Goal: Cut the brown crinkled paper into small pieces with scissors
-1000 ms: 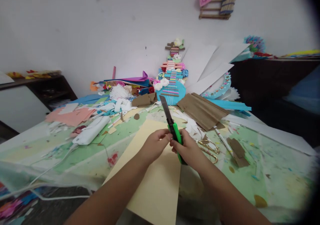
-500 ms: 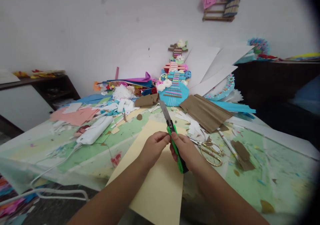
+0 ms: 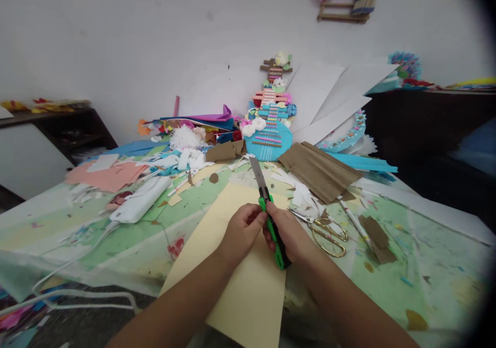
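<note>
My right hand is wrapped round a green and black utility knife, its thumb lying along the handle. The long blade is out and points up and away from me. My left hand is closed, thumb and fingers pinched against the left side of the handle near the blade end; its fingertips are partly hidden. Below both hands lies a pale yellow sheet, which overhangs the table's near edge. Gold-handled scissors rest just right of my right hand.
A brown corrugated sheet, paper scraps and a white marker lie to the right. At left are a white power strip with its cord and salmon paper. A blue guitar-shaped craft leans against the wall.
The view has shifted slightly, so the background sits a little higher. My left fingers have shifted slightly against the knife; my right hand keeps its hold.
</note>
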A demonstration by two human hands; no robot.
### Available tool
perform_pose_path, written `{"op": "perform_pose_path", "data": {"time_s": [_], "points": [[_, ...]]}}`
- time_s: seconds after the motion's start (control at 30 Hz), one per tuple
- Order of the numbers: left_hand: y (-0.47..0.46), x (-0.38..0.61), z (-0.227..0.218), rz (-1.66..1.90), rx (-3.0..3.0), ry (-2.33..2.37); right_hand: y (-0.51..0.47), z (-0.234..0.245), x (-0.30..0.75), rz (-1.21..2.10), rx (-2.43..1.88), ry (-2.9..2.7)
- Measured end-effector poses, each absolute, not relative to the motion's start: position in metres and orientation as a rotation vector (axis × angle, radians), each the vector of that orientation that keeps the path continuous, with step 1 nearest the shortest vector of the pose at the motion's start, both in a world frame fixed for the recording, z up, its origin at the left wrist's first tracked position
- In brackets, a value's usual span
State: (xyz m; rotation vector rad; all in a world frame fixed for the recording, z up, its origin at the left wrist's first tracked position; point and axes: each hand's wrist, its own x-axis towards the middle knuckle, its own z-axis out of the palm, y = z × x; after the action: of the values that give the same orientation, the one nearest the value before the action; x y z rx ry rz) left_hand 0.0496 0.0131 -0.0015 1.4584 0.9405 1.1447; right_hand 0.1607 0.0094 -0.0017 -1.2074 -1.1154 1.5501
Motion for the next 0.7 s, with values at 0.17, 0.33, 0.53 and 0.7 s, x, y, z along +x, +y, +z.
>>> {"op": "perform_pose_path", "data": {"time_s": [0.17, 0.33, 0.53, 0.7], "points": [[0.018, 0.040, -0.002, 1.068, 1.560, 1.031, 0.010, 0.000, 0.164, 1.529, -1.197, -1.138], [0.017, 0.034, 0.003, 0.973, 1.398, 0.922, 0.007, 0.000, 0.168, 1.528, -1.197, -1.214], [0.017, 0.033, 0.007, 1.032, 1.250, 0.952, -0.002, 0.009, 0.166, 1.498, -1.269, -1.428], [0.016, 0.030, 0.005, 1.056, 1.209, 0.947, -0.006, 0.011, 0.166, 1.495, -1.219, -1.527]]}}
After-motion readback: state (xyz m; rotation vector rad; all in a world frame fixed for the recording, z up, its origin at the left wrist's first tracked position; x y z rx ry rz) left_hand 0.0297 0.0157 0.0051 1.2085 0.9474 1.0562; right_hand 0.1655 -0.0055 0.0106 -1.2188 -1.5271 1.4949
